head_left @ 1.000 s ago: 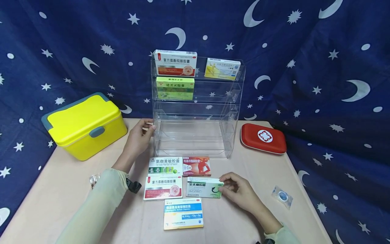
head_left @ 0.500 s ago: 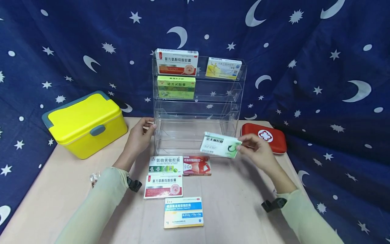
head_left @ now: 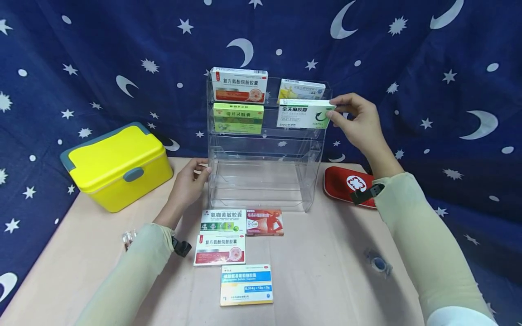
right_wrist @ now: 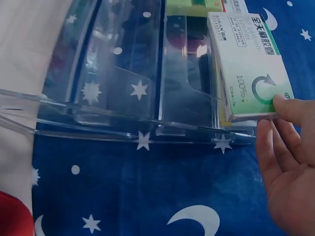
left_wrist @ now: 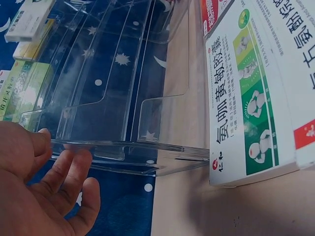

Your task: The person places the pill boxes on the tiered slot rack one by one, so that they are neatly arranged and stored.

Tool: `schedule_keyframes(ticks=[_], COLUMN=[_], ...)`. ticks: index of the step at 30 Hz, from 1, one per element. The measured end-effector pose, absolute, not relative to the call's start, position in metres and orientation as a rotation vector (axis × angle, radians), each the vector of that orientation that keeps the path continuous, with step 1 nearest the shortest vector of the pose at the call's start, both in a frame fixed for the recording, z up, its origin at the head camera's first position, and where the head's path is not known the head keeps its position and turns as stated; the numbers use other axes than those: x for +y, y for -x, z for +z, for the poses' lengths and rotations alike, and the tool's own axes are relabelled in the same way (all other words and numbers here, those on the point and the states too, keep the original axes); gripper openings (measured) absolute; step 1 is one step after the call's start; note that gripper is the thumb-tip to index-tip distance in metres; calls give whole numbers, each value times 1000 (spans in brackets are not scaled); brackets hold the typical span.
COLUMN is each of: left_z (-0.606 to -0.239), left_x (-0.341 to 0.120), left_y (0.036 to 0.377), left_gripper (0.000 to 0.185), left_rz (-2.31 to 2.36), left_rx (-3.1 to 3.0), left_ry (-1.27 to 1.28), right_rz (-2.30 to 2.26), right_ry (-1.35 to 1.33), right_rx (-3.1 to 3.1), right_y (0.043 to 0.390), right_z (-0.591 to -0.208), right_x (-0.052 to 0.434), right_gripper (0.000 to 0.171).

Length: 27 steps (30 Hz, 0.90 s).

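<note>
Currently your right hand (head_left: 360, 120) pinches the white-green box (head_left: 303, 114); seat it squarely while your flat left hand (head_left: 188, 183) steadies the clear rack (head_left: 261, 181).

the light is soft, even and fairly bright, falling from above and in front. on the tabletop (head_left: 318, 271) shadows are faint and short beneath the boxes and sleeves. the clear rack (head_left: 265, 149) carries pale glints along its edges, stronger in both wrist views. the head view bows outward at its borders and stays sharp. the wrist views tilt steeply; the left hand (left_wrist: 39, 191) sits close and slightly soft.
</note>
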<state>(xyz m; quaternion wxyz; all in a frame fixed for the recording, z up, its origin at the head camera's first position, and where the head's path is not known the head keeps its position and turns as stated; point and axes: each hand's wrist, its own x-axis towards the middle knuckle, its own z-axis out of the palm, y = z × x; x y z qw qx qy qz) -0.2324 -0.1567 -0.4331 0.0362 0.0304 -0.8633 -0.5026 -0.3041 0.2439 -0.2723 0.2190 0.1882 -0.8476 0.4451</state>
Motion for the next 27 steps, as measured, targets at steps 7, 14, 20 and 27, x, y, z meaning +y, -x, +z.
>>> schedule_keyframes(ticks=[7, 14, 20, 27], left_z=[-434, -434, -435, -435], left_x=[-155, -155, -157, -158], left_y=[232, 232, 231, 233], left_gripper=[38, 38, 38, 38], left_rz=[-1530, -1535, -1535, -1543], left_rx=[-2656, -2648, -2655, -2640], left_ry=[-110, -104, -95, -82], right_rz=[1190, 1077, 917, 751], right_ry=[-477, -424, -450, -532], right_rx=[-2383, -2456, -2552, -2620], right_y=[330, 333, 336, 336], right_z=[-271, -266, -266, -263], right_x=[239, 232, 227, 224], right_gripper=[27, 25, 24, 25])
